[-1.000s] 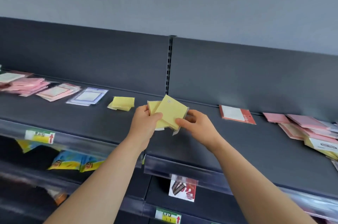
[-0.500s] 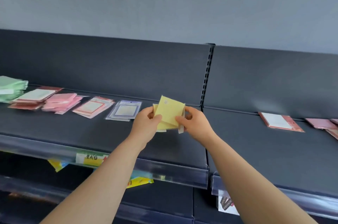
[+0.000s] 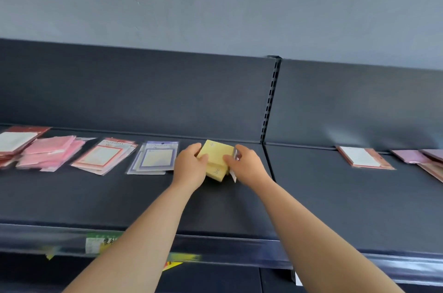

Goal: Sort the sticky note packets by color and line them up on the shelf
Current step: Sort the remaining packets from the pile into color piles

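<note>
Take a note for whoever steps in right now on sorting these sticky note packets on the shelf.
Left hand: grips the left side of the yellow packets.
Right hand: grips their right side.
Where: the stack is low at the shelf, just right of the purple-edged pile; resting or not, cannot tell.
Done: purple-edged pile, red-edged pile, pink pile and dark red pile lined up leftward.
Left: set yellow down; sort the lone red packet and far-right pile.
</note>
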Available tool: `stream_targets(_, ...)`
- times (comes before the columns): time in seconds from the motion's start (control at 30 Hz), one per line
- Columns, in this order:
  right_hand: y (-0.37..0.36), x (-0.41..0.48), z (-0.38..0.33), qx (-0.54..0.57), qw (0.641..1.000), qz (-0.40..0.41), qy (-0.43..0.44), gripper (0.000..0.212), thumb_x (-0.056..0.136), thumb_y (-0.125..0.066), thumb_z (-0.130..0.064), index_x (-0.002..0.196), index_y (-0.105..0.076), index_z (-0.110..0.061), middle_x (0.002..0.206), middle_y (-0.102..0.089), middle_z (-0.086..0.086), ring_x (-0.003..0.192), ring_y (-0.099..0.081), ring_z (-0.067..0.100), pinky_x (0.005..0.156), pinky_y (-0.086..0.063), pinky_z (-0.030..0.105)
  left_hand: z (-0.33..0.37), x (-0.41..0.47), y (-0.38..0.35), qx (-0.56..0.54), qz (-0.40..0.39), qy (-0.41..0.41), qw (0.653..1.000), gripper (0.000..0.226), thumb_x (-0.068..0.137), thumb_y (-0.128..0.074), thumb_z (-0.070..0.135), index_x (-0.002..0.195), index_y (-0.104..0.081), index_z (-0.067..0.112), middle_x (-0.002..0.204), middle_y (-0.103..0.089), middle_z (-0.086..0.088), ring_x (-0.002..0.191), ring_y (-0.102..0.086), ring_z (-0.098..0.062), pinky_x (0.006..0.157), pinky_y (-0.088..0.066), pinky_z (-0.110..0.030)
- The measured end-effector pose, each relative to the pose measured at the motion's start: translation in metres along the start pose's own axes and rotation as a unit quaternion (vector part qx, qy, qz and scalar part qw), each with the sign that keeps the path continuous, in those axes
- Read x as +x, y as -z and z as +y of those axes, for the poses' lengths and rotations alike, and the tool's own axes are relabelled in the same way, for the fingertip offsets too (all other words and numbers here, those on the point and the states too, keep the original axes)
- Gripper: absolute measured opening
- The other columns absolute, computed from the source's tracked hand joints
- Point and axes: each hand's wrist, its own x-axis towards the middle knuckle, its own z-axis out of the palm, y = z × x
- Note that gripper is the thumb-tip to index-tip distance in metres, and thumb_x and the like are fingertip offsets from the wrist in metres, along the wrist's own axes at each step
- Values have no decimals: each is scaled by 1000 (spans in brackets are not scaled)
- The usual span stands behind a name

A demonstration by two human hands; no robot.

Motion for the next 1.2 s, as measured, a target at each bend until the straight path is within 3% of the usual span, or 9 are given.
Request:
stream_targets(0.07, -2, 4, 1, 16, 1000, -9, 6, 20, 94, -54, -36, 97, -45, -19, 100, -52, 3, 80, -48, 18, 54, -36, 22, 0, 5, -1, -18, 6, 7, 1000, 42, 97, -54, 18, 138, -51, 12, 138, -54, -3, 124, -51, -21, 100, -41, -29)
stream_targets(0.13, -4, 6, 1, 16, 999, -34, 16, 31, 91, -58, -41, 99, -43, -16, 97, -58, 1, 79, -54, 18, 54, -38, 21, 1, 11, -3, -42, 14, 22, 999, 39, 97, -54, 18, 136, -54, 13, 136, -56, -3, 121, -52, -21, 101, -44, -34)
stream_targets(0.27, -1, 9, 4, 28, 995, -87, 27, 60, 72, -78, -47, 117, -50, -19, 109, -63, -4, 98, -60, 15, 78, -49, 26, 6, 19, -6, -63, 35, 56, 996, 35, 99, -51, 17, 133, -55, 15, 133, -57, -2, 117, -54, -22, 90, -43, -29)
stream_targets(0.37, 2, 13, 5, 27, 996, -80, 28, 76, 69, -80, -47, 131, -46, -18, 118, -61, -4, 106, -58, 16, 82, -50, 28, 8, 26, -8, -73, 39, 64, 994, 33, 99, -47, 16, 132, -56, 17, 130, -58, -1, 108, -54, -20, 86, -45, -30)
stream_targets(0.5, 8, 11, 0, 19, 998, -53, 39, 61, 77, -78, -39, 127, -51, -18, 114, -60, -8, 103, -59, 15, 90, -50, 31, 5, 25, -4, -53, 8, 21, 998, 36, 100, -46, 20, 135, -52, 16, 133, -56, -1, 110, -52, -17, 92, -46, -32)
stream_targets(0.63, 12, 5, -1, -22, 998, -27, 58, 67, 83, -71, -41, 139, -44, -15, 137, -46, -5, 128, -45, 15, 97, -35, 21, -1, 22, 6, 15, 7, -43, 999, 43, 99, -49, 25, 140, -46, 15, 140, -49, -2, 127, -47, -18, 98, -37, -27)
stream_targets(0.77, 19, -2, 3, -96, 990, 19, 104, 64, 91, -59, -45, 145, -40, -16, 154, -33, -2, 141, -31, 15, 109, -27, 25, 3, 14, 17, 107, 43, -133, 984, 43, 98, -50, 24, 140, -47, 15, 142, -48, -3, 130, -43, -22, 105, -37, -35)
stream_targets(0.97, 57, -26, 19, -176, 972, 81, 135, 49, 97, -51, -36, 142, -46, -17, 152, -38, -3, 129, -47, 19, 106, -33, 27, 36, -5, 2, 176, 64, -230, 955, 37, 96, -50, 19, 132, -58, 16, 133, -57, -2, 120, -48, -28, 97, -38, -37)
stream_targets(1.2, 128, -49, 79, -212, 964, 130, 96, 47, 97, -53, -33, 140, -49, -14, 147, -44, 0, 129, -46, 19, 107, -36, 28, 91, -44, -77, 149, 3, -309, 939, 34, 96, -53, 25, 127, -62, 17, 125, -62, 1, 114, -52, -25, 96, -39, -34)
